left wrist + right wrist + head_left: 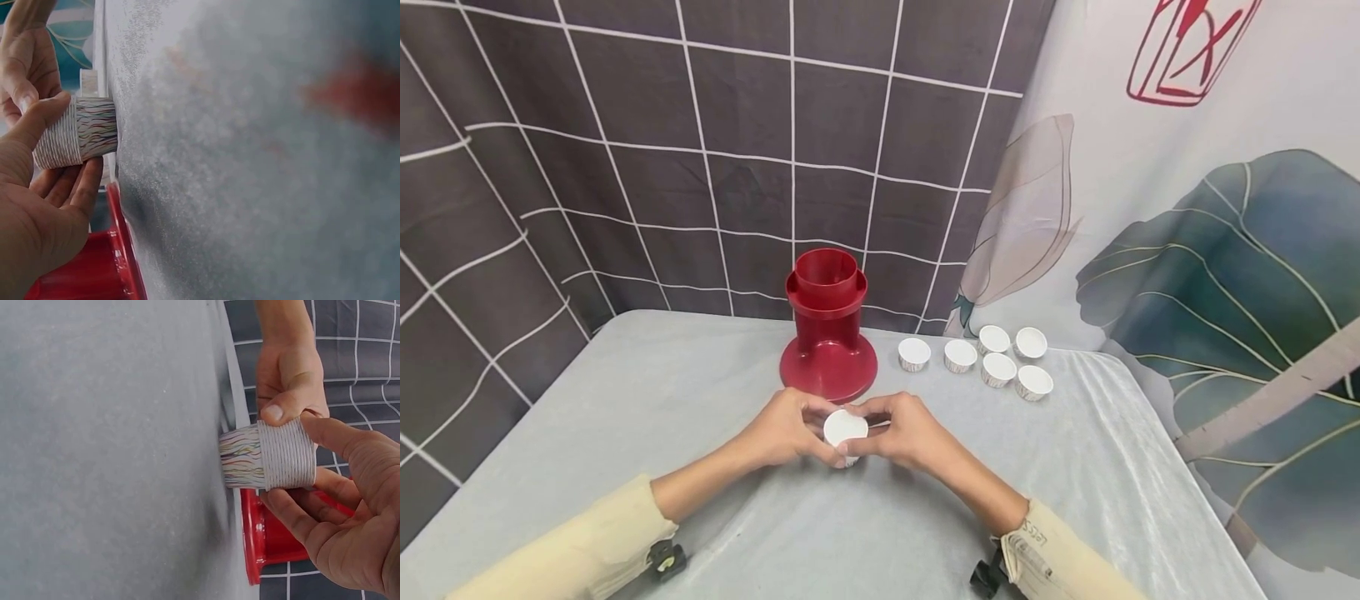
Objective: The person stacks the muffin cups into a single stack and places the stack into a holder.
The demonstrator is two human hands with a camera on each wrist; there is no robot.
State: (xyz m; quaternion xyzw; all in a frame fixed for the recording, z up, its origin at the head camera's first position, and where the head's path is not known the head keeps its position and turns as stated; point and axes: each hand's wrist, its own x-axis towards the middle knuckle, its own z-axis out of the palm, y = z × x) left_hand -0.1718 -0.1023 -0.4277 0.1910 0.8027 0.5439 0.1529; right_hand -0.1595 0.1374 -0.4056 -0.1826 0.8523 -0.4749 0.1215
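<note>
A stack of white paper baking cups (846,427) (97,128) (284,456) stands upright between my hands, at the middle of the table. Its rims form close ridges, and thin coloured streaks mark the lowest cup. From the left, my left hand (786,429) (47,206) grips the stack between thumb and fingers. My right hand (910,429) (350,512) holds it from the opposite side, thumb near the left thumb. Whether the stack's bottom touches the cloth, I cannot tell. Just behind the hands is a red plastic stand (827,333) with a round base and an open cylindrical top.
Several white paper baking cups (998,370) are spread at the back right of the table, one cup (914,353) nearer the red stand. Pale grey cloth (715,358) covers the table. A dark gridded curtain (737,192) hangs behind, and a leaf-printed one (1240,267) hangs right.
</note>
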